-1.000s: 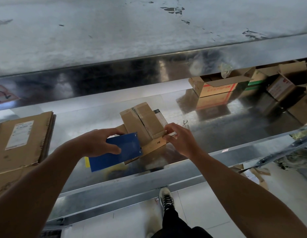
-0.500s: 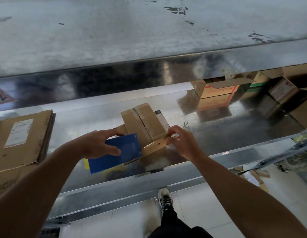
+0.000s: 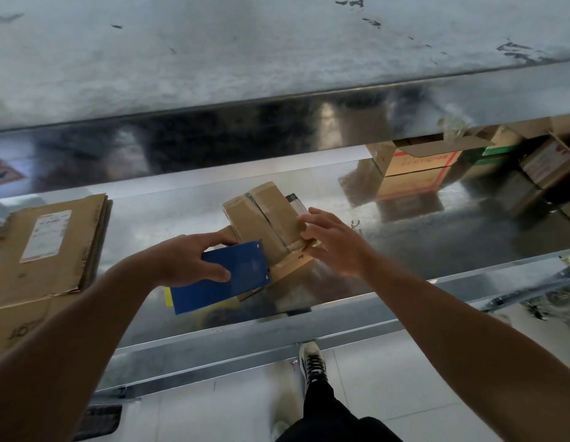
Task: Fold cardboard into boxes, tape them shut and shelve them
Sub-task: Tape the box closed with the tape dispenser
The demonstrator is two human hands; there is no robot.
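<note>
A small brown cardboard box (image 3: 261, 212) with its top flaps folded over sits on the shiny metal shelf (image 3: 405, 250) in the middle of the view. A blue flap or card (image 3: 242, 272) with a yellow edge sticks out at its near left side. My left hand (image 3: 188, 260) grips that blue piece, thumb on top. My right hand (image 3: 331, 240) lies with spread, straight fingers on the box's right top flap and presses it down.
Flattened cardboard sheets (image 3: 44, 247) with a white label lie on the shelf at the left. Open cartons (image 3: 417, 157) stand at the back right under the upper shelf (image 3: 277, 59). Below the shelf edge are the tiled floor and my shoe (image 3: 312, 362).
My right hand has let go of its pinch on the front flap edge and moved up onto the box top with fingers spread. My left hand keeps its hold on the blue piece.
</note>
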